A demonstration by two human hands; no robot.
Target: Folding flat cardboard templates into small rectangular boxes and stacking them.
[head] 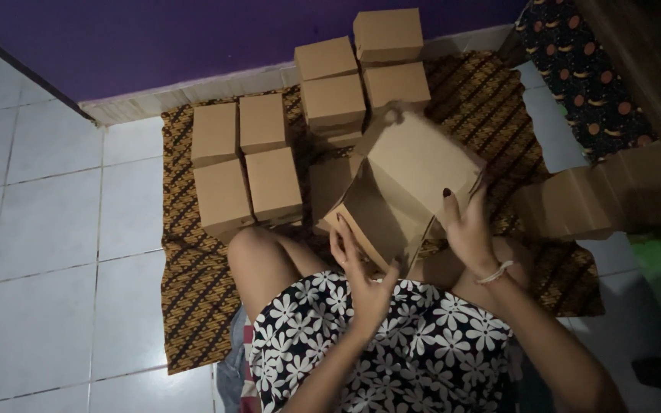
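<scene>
Hands [361, 279] folding stiff cardboard box [407, 183]

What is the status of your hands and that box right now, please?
Left hand and right hand both grip the half-folded cardboard box. Finished boxes stacked ahead on patterned mat. Nothing between.

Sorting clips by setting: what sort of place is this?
Probably a home floor used for box folding: white floor tiles, a brown patterned cloth mat against a purple wall, and stacked brown cardboard boxes.
</scene>
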